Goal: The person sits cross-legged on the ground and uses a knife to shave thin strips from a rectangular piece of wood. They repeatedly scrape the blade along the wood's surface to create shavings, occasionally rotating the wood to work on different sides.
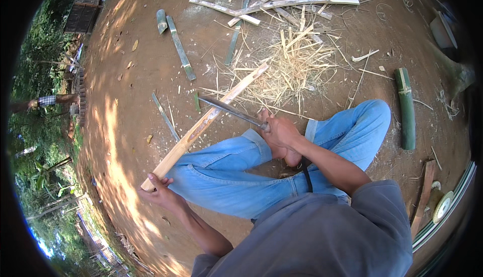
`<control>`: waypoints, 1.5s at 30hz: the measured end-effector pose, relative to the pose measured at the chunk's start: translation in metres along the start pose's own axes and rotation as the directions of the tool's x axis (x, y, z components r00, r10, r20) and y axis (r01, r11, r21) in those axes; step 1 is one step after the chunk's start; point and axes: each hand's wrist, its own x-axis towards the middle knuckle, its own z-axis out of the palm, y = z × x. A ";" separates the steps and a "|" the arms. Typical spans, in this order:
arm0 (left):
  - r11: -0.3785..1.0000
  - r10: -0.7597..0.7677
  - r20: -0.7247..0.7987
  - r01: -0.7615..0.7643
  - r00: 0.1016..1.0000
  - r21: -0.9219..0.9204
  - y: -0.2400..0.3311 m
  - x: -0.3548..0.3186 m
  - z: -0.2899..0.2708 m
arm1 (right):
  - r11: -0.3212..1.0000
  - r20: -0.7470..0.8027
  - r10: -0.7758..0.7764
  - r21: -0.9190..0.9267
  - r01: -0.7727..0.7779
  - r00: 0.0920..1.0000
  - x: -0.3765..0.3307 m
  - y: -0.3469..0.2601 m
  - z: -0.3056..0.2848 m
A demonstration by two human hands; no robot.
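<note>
My left hand [162,192] is closed round the near end of a long split bamboo strip [206,122]. The strip slants up and to the right, across my bent knee, its pale inner face showing. In my right hand [283,132] is the handle of a long-bladed knife [234,110]. Its dark blade points left and lies across the strip, past the middle toward the far end; whether the edge bites into it I cannot tell. Beyond the strip's far end is a heap of thin pale bamboo shavings [292,73].
Several split bamboo strips [282,0] lie crossed at the far side. Green bamboo pieces [180,48] are on the dirt at the left, and a thick green bamboo section [405,108] lies at the right. A wooden board [423,196] is near a round white disc [443,207].
</note>
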 end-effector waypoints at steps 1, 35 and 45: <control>1.000 -0.003 0.008 0.003 1.000 0.008 -0.001 0.000 0.000 | 1.000 0.002 0.006 -0.011 -0.006 1.000 -0.002 0.003 0.002; 0.556 -0.694 -0.217 0.320 0.686 -0.767 -0.195 0.032 -0.110 | 0.733 -0.005 0.585 0.431 -0.526 0.811 -0.016 0.135 -0.042; 0.240 -0.920 -0.017 0.527 0.392 -0.815 -0.373 0.003 -0.071 | 0.791 0.016 0.548 0.315 -0.524 0.836 -0.050 0.111 -0.036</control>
